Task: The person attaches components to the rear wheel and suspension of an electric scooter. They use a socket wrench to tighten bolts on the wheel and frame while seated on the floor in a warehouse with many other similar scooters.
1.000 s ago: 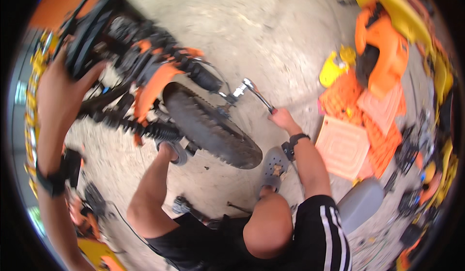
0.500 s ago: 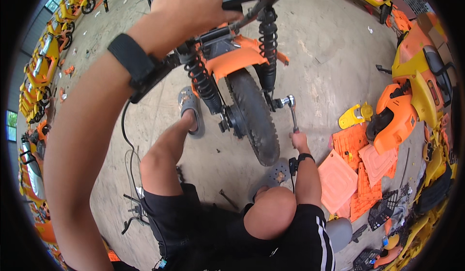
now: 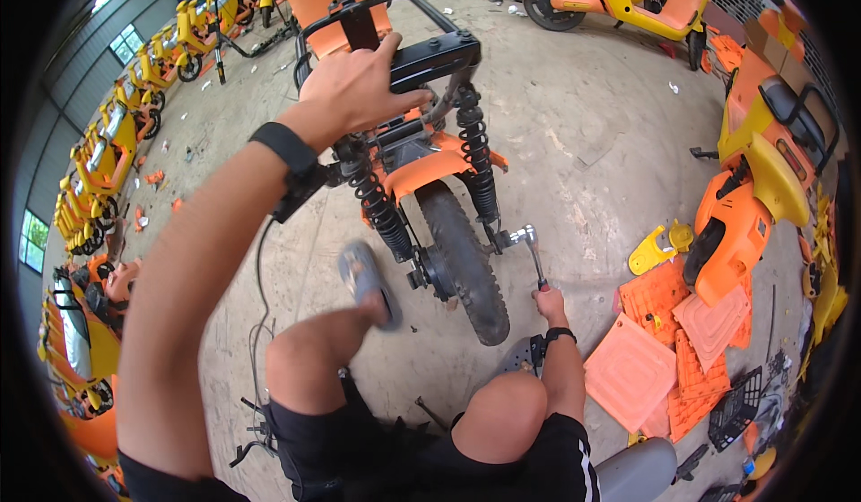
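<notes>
The left hand (image 3: 354, 87) has its grip on a black rack (image 3: 437, 61) above the knobbly wheel (image 3: 461, 264). At the wheel's right side sits a ratchet wrench (image 3: 537, 260), held in the closed grip of the right hand (image 3: 550, 304). Farther right, markings on an orange shell (image 3: 740, 233) are too small to read.
</notes>
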The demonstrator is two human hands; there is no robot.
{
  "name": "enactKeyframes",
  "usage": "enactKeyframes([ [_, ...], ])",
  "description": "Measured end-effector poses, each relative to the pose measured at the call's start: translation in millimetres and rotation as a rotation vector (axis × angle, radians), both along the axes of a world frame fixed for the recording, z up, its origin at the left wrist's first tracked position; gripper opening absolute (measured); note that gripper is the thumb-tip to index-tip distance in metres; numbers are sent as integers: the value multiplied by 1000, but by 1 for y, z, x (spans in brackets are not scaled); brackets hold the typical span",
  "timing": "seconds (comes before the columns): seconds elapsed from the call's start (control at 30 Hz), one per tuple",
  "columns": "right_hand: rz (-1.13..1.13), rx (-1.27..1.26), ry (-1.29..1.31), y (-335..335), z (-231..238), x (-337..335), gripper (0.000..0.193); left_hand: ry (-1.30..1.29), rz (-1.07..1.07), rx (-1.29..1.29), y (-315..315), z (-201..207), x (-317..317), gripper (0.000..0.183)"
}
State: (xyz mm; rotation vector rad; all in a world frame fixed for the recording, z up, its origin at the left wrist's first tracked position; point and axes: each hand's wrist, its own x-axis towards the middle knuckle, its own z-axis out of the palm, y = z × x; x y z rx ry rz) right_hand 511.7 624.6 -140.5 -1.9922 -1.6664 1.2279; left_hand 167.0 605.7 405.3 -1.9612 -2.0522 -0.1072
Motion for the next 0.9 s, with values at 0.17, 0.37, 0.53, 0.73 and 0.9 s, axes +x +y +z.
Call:
enactKeyframes([
  [0.17, 230, 161, -264, 1, -26, 27, 35, -35, -67, -225, 11, 4, -11, 58],
  [0.37, 152, 76, 12, -23, 50, 20, 26, -386, -89, -299, 16, 13, -9, 50],
  [0.53, 92, -33, 113, -26, 49, 6, 25, -267, -254, -299, 18, 36, -7, 76],
  [0.73, 79, -227, 12, -23, 60, -4, 27, -373, -300, -460, 82, 35, 9, 92],
  [0.9, 9, -234, 57, -29, 55, -25, 25, -432, -287, -413, 83, 31, 21, 68],
])
